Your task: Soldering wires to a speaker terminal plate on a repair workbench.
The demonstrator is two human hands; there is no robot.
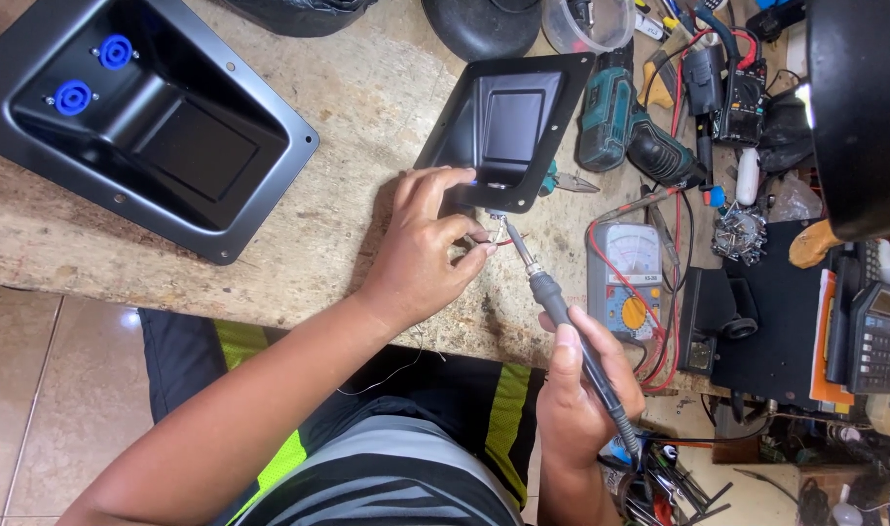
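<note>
The soldering iron point(562, 317) is a slim dark tool with a black handle, a short metal collar and a thin bright tip, and a cable runs from its rear end down past the table edge. The right hand point(579, 390) is closed around the handle like a pen, the tip angled up and left toward the near edge of a small black recessed metal plate point(508, 127) that lies on the worn wooden table point(367, 107). The left hand point(426, 248) rests just left of that edge, its fingertips pinched on a thin red wire point(503, 244) right beside the iron's tip. The joint itself is too small to make out, and whether the tip touches the wire cannot be told. A larger black plate point(143, 122) with two blue sockets is cut off at the upper left. A grey analogue multimeter point(628, 278) lies just right of the iron
</note>
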